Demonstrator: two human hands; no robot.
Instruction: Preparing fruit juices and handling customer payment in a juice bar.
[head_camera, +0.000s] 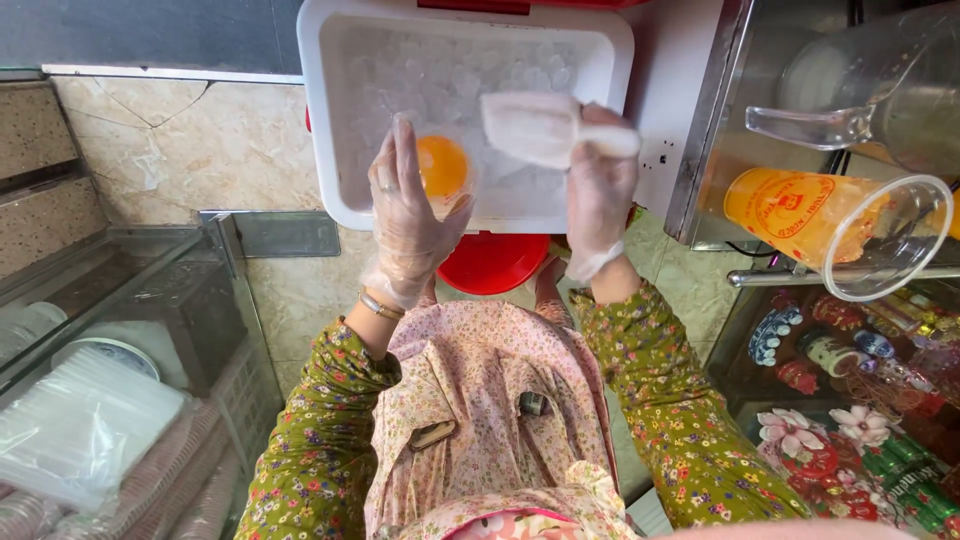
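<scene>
Over the ice bin (330, 120): my left hand (410, 215) clasps an orange cup (442, 166), light, slippery; right hand (600, 185) clenches the scoop (535, 128) handle, rigid.

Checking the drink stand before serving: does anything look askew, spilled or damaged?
An empty orange-printed plastic cup lies on its side on the metal counter at right. The floor tile upper left is cracked. No spill shows.

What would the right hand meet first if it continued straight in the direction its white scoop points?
Probably the orange-filled clear plastic cup in the gloved left hand: the right hand aims its white plastic scoop leftward towards it. Depth is unclear; it might dip into the ice.
</scene>
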